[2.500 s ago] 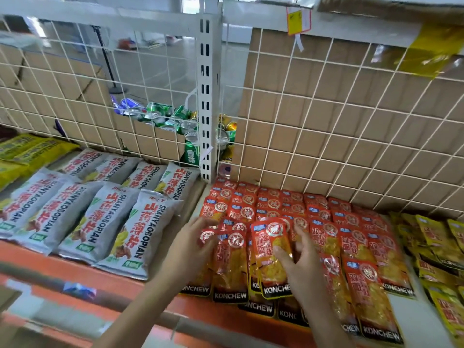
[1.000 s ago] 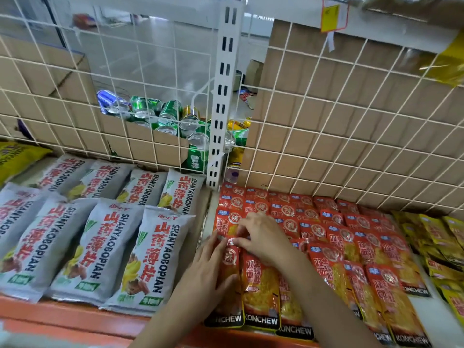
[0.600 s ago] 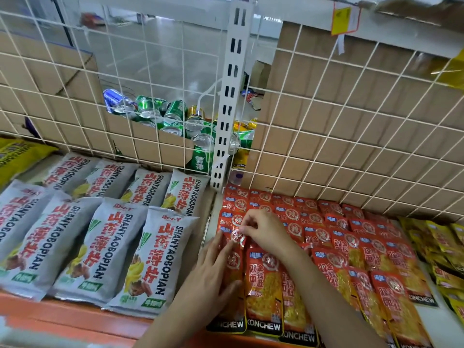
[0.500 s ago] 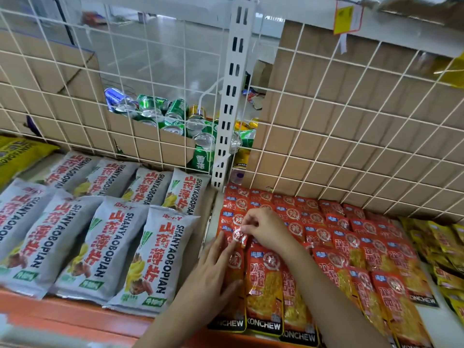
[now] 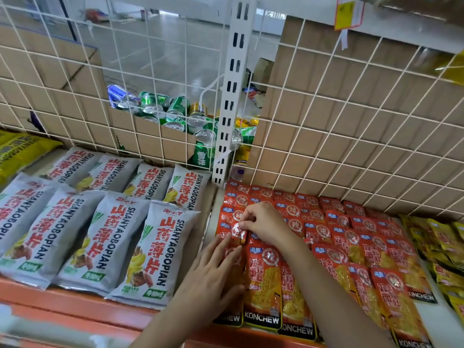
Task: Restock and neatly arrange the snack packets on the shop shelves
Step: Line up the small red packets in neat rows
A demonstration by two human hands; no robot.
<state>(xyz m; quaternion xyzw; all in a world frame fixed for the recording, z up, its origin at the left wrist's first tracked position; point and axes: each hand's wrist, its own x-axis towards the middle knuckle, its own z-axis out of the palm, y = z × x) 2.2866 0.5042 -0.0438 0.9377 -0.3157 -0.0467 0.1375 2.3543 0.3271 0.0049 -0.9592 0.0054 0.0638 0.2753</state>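
On the shelf [image 5: 100, 307], right grip [image 5: 267, 226] pinches a red packet [image 5: 238, 232] at its top; left grip [image 5: 213, 280] lies flat just below.

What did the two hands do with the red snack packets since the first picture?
The right hand moved back and leftward to the leftmost red column and now pinches the top of a red packet there. The left hand opened out and presses flat on the front packet of that column. The grey packets and the cans stayed put.
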